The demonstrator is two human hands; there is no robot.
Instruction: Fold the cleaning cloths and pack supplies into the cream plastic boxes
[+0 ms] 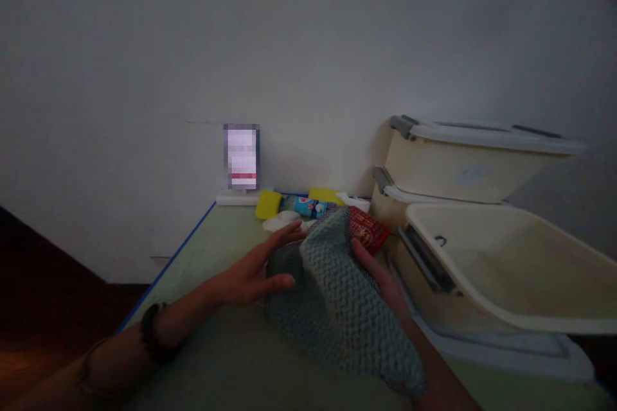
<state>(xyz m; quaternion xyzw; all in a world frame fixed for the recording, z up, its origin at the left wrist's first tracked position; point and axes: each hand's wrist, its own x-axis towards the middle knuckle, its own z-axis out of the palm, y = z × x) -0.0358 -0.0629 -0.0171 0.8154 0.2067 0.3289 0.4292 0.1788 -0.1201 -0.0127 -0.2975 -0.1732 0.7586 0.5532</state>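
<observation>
A grey-green textured cloth (351, 295) hangs in loose folds above the table, its peak near the middle of the view. My right hand (383, 276) grips the cloth along its right side, thumb on top and the other fingers hidden behind it. On the other side, my left hand (253, 270) has its thumb and fingers spread apart at the cloth's left edge; whether the fingertips touch it I cannot tell. Just behind the cloth lie a red packet (369, 230), a bottle with a blue label (308, 207) and a white item (284, 219) partly covered by my fingers.
A yellow sponge (268, 205) and another yellow piece (325, 195) lie by the wall. A lit phone (242, 157) stands on a white base (236, 198). At right are an open cream bin (530, 257), its lid (530, 353) beneath, and a lidded bin (448, 164) stacked behind.
</observation>
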